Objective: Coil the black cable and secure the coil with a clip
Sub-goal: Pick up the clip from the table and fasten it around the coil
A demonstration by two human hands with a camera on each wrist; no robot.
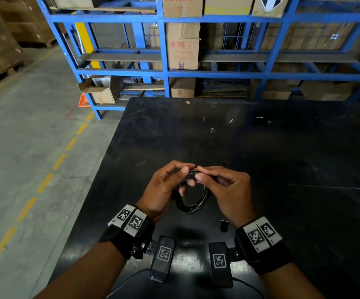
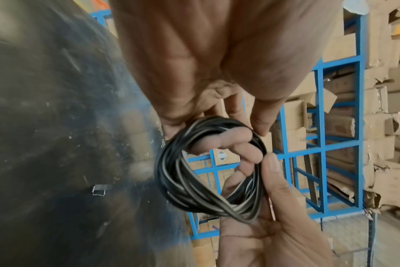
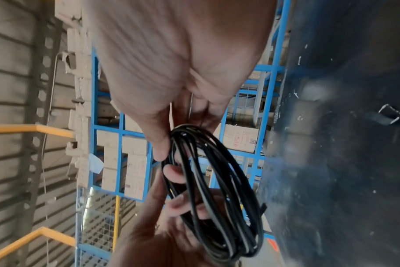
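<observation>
The black cable (image 1: 193, 198) is wound into a small coil of several loops, held just above the black table (image 1: 282, 169). My left hand (image 1: 186, 176) grips the coil's left side with its fingers (image 2: 235, 137) hooked through the loops. My right hand (image 1: 199, 172) pinches the top of the coil (image 3: 217, 198) between thumb (image 3: 160, 151) and forefinger. A cut cable end (image 3: 263, 207) sticks out of the bundle. A small black clip (image 1: 224, 225) lies on the table just below my right wrist, apart from both hands; it also shows as the clip (image 2: 98, 189) and the clip (image 3: 389, 114).
Two black tagged devices (image 1: 164, 255) (image 1: 220, 262) lie at the table's near edge. Blue racks (image 1: 164, 72) loaded with cardboard boxes stand behind the table. The table's left edge (image 1: 101, 169) drops to a concrete floor with a yellow dashed line.
</observation>
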